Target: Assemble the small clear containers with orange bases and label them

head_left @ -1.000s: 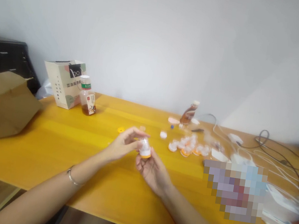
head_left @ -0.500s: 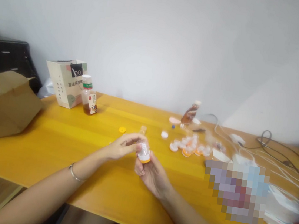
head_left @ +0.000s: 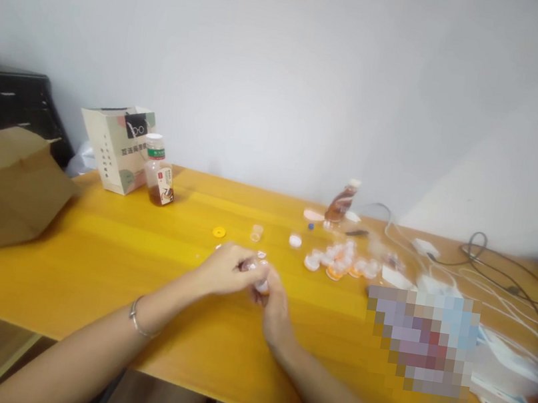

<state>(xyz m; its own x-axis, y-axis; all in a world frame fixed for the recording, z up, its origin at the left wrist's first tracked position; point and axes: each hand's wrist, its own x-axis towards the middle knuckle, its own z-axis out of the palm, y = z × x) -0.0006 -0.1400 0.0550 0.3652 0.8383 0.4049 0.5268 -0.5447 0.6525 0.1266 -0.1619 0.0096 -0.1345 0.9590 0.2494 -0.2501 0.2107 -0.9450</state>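
Note:
Over the middle of the table, both hands are closed around a small clear container with a white and orange end [head_left: 262, 287], mostly hidden by the fingers. My left hand [head_left: 228, 269] wraps over it from the left and above. From the right and below, my right hand [head_left: 277, 310] grips the same container. Just beyond the hands lie small white pieces [head_left: 262, 254], too blurred to name. Farther back stand a small clear cup [head_left: 256, 232], a yellow ring-shaped disc [head_left: 219, 231] and a white cap [head_left: 295, 240].
Several small clear containers with white and orange ends [head_left: 338, 259] are clustered at right, before a tilted brown bottle [head_left: 341, 202]. Cables [head_left: 497, 262] and a pixelated patch lie farther right. At left are a paper bag [head_left: 8, 189], a printed bag [head_left: 114, 151] and a labelled bottle [head_left: 159, 175].
My left hand has turned and closed further over the container, covering most of it. The hands have dropped slightly, leaving the clear cup and white pieces beyond them in view.

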